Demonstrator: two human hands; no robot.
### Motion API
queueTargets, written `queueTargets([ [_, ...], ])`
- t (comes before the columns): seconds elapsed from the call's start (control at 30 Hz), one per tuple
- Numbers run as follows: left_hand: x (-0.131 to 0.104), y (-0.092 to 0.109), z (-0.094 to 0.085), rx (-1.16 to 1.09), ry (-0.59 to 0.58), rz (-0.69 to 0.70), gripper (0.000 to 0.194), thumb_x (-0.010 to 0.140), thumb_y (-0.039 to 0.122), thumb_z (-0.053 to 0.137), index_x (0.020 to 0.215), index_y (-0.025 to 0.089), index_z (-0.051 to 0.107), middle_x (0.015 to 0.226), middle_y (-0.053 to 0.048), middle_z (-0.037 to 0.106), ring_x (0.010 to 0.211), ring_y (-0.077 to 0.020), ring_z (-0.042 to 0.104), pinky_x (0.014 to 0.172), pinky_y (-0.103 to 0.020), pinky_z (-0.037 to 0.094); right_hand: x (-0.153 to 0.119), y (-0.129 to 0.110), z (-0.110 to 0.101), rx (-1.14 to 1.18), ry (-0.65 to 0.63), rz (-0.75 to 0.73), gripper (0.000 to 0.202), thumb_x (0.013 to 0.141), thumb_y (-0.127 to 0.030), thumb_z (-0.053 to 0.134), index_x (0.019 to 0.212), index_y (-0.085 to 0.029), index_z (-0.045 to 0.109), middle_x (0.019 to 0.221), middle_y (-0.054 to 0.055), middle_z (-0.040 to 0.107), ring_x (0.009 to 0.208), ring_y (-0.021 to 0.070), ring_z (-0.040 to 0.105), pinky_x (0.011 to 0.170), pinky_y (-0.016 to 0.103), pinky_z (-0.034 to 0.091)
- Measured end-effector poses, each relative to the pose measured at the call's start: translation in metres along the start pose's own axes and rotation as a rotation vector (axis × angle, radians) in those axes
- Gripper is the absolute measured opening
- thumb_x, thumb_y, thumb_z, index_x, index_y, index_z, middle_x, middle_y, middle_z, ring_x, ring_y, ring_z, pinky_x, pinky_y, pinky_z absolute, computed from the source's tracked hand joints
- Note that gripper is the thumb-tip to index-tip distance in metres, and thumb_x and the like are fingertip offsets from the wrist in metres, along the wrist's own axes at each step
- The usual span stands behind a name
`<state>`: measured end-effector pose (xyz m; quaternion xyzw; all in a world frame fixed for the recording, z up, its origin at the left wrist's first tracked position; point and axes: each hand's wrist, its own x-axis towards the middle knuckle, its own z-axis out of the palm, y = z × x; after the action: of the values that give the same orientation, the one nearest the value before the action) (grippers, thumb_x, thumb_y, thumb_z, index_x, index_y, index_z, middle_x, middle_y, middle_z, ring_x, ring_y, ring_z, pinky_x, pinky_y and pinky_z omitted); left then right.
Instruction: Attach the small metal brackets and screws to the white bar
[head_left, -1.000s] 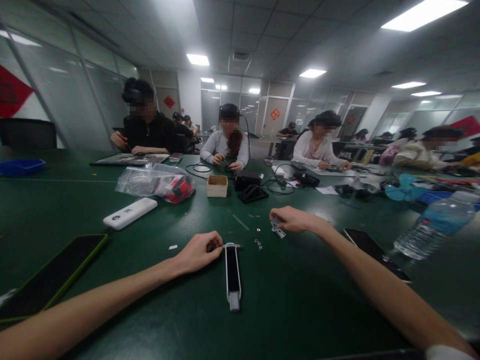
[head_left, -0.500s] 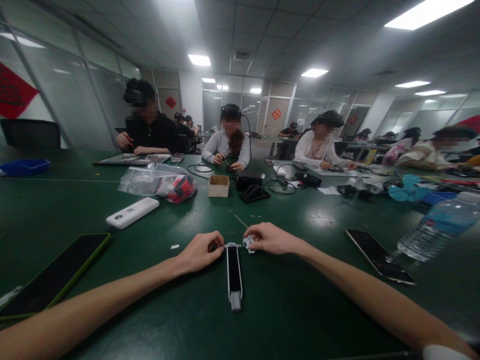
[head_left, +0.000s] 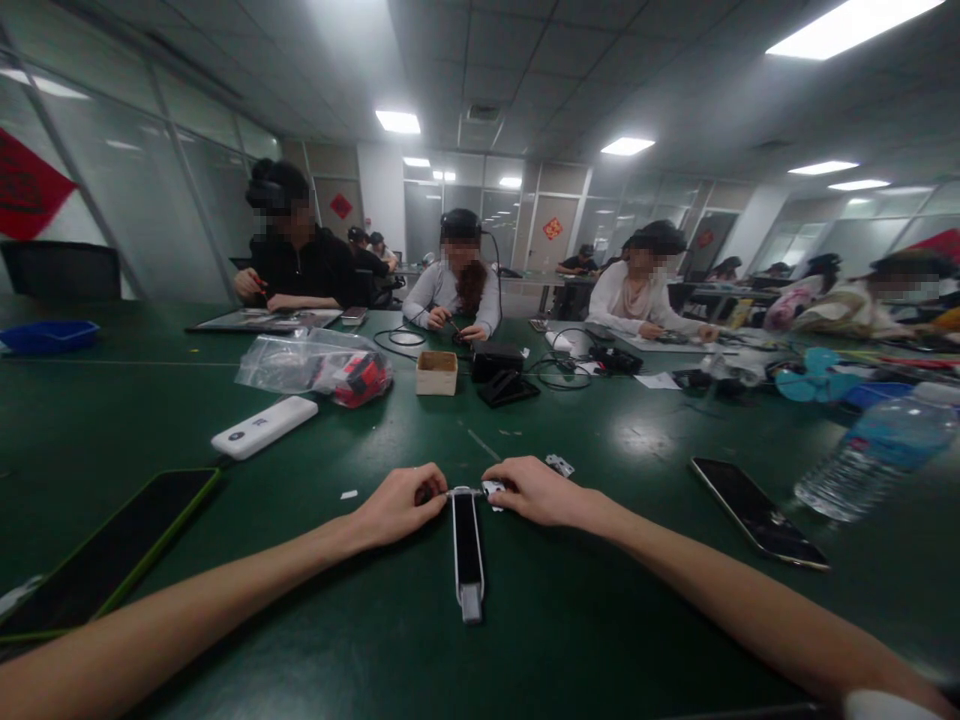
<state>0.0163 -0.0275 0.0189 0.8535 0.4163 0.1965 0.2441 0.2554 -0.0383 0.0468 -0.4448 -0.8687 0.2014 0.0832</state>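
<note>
A slim object with a white frame and black face (head_left: 466,540) lies lengthwise before me, its grey end piece (head_left: 471,603) towards me. Across its far end runs a thin bar (head_left: 466,491). My left hand (head_left: 405,502) is closed in a pinch on the bar's left end; something dark shows partly between the fingers. At the right end, my right hand (head_left: 536,490) is closed on a small white plate with holes (head_left: 493,488), mostly covered by the fingers. Just behind that hand lies another small whitish piece with cutouts (head_left: 559,465).
Left are a green-edged phone (head_left: 112,550), a white power bank (head_left: 265,427) and a white scrap (head_left: 349,494). Beyond stand a plastic bag (head_left: 315,368), a small box (head_left: 436,373) and a black stand (head_left: 508,388). Right are a phone (head_left: 757,512) and a water bottle (head_left: 874,455). Several people sit opposite.
My right hand has come lower and slightly left, bringing the white plate closer to the bar's end. The piece behind it has come into sight. My left hand stays put.
</note>
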Motion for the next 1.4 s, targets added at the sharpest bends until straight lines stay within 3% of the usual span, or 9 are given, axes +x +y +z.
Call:
queueTargets([
  [0.4, -0.001, -0.002, 0.0, -0.012, -0.012, 0.028, 0.02, 0.084, 0.034, 0.05, 0.087, 0.017, 0.059, 0.066, 0.003, 0.054, 0.059, -0.0121, 0.049, 0.055, -0.022, 0.036, -0.003, -0.005, 0.01, 0.0, 0.051, -0.014, 0.033, 0.094, -0.034, 0.046, 0.113, -0.016, 0.065, 0.108, 0.01, 0.057, 0.096, 0.0201, 0.052, 0.083, 0.031, 0.044],
  [0.6, -0.002, 0.001, -0.001, -0.015, -0.014, 0.025, 0.019, 0.084, 0.033, 0.05, 0.087, 0.016, 0.058, 0.064, 0.003, 0.053, 0.057, -0.012, 0.048, 0.055, -0.022, 0.036, -0.004, -0.012, 0.007, -0.016, 0.043, -0.02, 0.032, 0.095, -0.029, 0.045, 0.118, -0.015, 0.062, 0.11, 0.01, 0.056, 0.098, 0.0202, 0.052, 0.088, 0.034, 0.044],
  [0.97, -0.002, -0.003, 0.0, -0.013, -0.018, 0.071, 0.019, 0.086, 0.032, 0.048, 0.088, 0.016, 0.058, 0.068, 0.002, 0.055, 0.06, -0.0121, 0.049, 0.056, -0.022, 0.036, -0.001, -0.015, 0.021, -0.17, 0.103, -0.097, 0.024, 0.091, -0.017, 0.045, 0.105, -0.011, 0.064, 0.109, 0.013, 0.054, 0.094, 0.0211, 0.053, 0.08, 0.032, 0.047],
  [1.17, -0.004, -0.004, 0.0, -0.005, 0.01, 0.096, 0.014, 0.085, 0.027, 0.051, 0.086, 0.015, 0.058, 0.069, 0.002, 0.055, 0.06, -0.0113, 0.049, 0.056, -0.022, 0.036, 0.001, -0.017, 0.019, -0.262, 0.067, -0.104, 0.027, 0.085, -0.005, 0.047, 0.103, -0.012, 0.065, 0.109, 0.013, 0.055, 0.094, 0.022, 0.053, 0.082, 0.033, 0.046],
  [1.4, -0.006, -0.006, 0.003, 0.003, 0.006, 0.099, 0.012, 0.086, 0.026, 0.053, 0.09, 0.016, 0.059, 0.075, 0.0, 0.059, 0.064, -0.0118, 0.053, 0.058, -0.021, 0.04, 0.0, -0.017, 0.004, -0.207, 0.015, -0.082, 0.029, 0.092, -0.026, 0.046, 0.111, -0.017, 0.066, 0.111, 0.012, 0.057, 0.097, 0.0236, 0.053, 0.083, 0.037, 0.045],
])
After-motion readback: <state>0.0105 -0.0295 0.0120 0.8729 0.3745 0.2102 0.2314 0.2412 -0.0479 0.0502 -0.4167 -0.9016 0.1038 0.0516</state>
